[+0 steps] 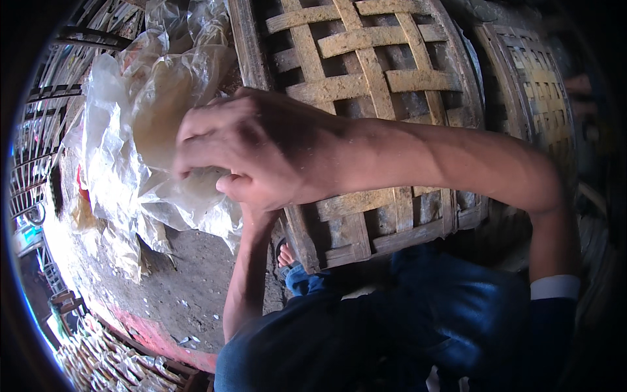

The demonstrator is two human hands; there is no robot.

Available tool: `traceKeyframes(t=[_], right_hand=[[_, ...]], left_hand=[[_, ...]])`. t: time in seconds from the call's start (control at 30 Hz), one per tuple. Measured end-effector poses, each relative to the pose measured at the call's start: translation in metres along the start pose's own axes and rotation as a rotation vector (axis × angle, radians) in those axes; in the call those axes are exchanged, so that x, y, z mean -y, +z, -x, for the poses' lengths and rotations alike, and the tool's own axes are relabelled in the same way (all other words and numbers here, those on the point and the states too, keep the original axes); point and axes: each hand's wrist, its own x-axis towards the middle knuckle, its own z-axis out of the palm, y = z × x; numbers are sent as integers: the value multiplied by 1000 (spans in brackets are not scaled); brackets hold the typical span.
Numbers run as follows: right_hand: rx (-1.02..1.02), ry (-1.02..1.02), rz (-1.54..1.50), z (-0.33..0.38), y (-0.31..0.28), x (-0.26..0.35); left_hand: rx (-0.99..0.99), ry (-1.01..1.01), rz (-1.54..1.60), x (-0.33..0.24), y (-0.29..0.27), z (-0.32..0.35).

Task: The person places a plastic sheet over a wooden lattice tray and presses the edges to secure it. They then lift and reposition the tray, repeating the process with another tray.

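The person is crouching, with blue trousers (418, 326) filling the near edge of the view and a sandalled foot (285, 255) resting on the bare concrete floor (189, 281). The left forearm is rising from below, and the left hand (256, 215) is passing beneath the right hand; its grip is hidden, so its state cannot be told. The right hand (255, 150) is reaching across from the right, its grip curled and pressing down on a thin pale sheet (170, 111), the thumb and fingers pinching the sheet's near edge. The sheet is lying on a heap of crumpled clear plastic film (117, 150), just beside the left rim of a woven bamboo tray (366, 85). A second woven bamboo tray (542, 98) is standing farther right, partly in shadow. Risk assessment: the sheet appears thin and pliable, so a hard pinch at one edge could be tearing it; loose film is likely clinging to it and lifting along with it; a slip could be dropping it onto the gritty floor.
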Motion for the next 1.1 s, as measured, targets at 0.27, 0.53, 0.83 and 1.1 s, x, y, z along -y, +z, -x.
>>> traceKeyframes(t=[0.27,0.53,0.83,1.1], right_hand=[[27,291,305,103,-21,-15],[58,183,352,100,-13,5],[21,206,220,100,-7,6],[28,127,337,105,-1,11]], left_hand=[[67,207,-301,-28,21,-25],[51,230,-318,-26,18,-23],[54,253,-311,-24,19,-23],[77,257,-339,-27,21,-21]])
